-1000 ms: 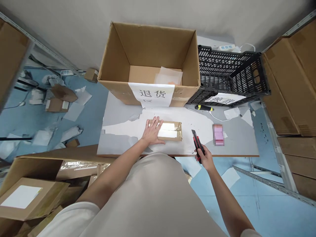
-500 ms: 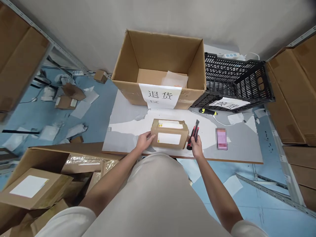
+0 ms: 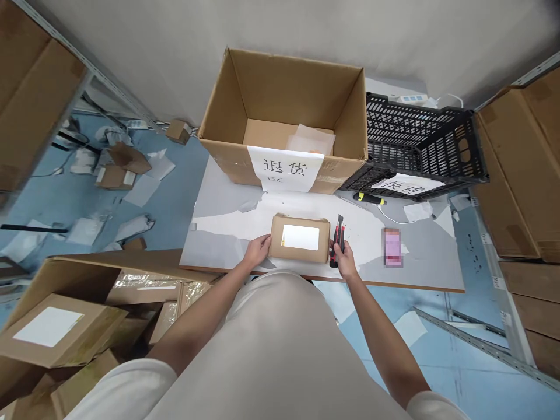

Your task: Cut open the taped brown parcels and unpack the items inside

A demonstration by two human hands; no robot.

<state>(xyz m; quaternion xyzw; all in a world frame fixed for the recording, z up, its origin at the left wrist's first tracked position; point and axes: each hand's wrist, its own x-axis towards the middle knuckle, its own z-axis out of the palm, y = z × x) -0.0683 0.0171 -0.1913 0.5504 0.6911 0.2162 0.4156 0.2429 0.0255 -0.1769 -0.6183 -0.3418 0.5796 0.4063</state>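
Observation:
A small brown cardboard box (image 3: 275, 240) with a white label (image 3: 301, 237) on its upper face rests at the front of the table. My left hand (image 3: 257, 251) is closed on the box's left end. In my right hand (image 3: 345, 261) is a black and red utility knife (image 3: 338, 236), its tip pointing away from me. Fingers of that same hand reach the box's right end, partly hidden behind the knife.
Behind the small box stands a large open carton (image 3: 227, 160) with a paper sign. To its right is a black plastic crate (image 3: 420, 160). A yellow-black handled tool (image 3: 370, 199) and a pixelated pink item (image 3: 392, 247) lie on the table (image 3: 429, 262). A carton of boxes (image 3: 114, 262) is at lower left.
The small box has been turned in my hands: a second label along its far side no longer shows. The knife has shifted slightly left and stands straighter in my right hand.

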